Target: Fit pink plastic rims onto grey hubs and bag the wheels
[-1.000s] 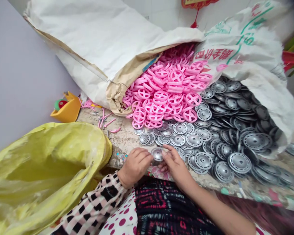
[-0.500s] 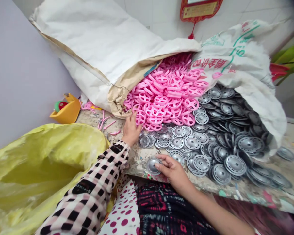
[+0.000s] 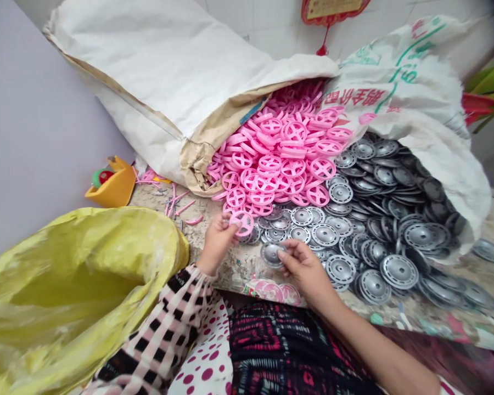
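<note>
My left hand (image 3: 218, 241) pinches a pink plastic wheel (image 3: 242, 223) by its left edge, just in front of the pink pile. In my right hand (image 3: 307, 269) a round silver-grey disc (image 3: 273, 255) is held between thumb and fingers, tilted a little, over the table. The two pieces are apart from each other. Behind my left hand lies a heap of pink wheels (image 3: 294, 131) with cross spokes. Many silver-grey discs (image 3: 399, 271) with slotted rims spread out behind and to the right of my right hand.
The pink heap spills from a white paper-lined sack (image 3: 160, 66); the discs from a white woven sack (image 3: 420, 93). A yellow bag (image 3: 86, 241) gapes at the left. Near it are a yellow tape dispenser (image 3: 114, 184) and pink scraps (image 3: 185, 207) on the worn table (image 3: 234, 269).
My left hand has drawn back from the pink pile with a wheel in its fingers. My right hand has risen slightly with the disc, nearer to the left hand.
</note>
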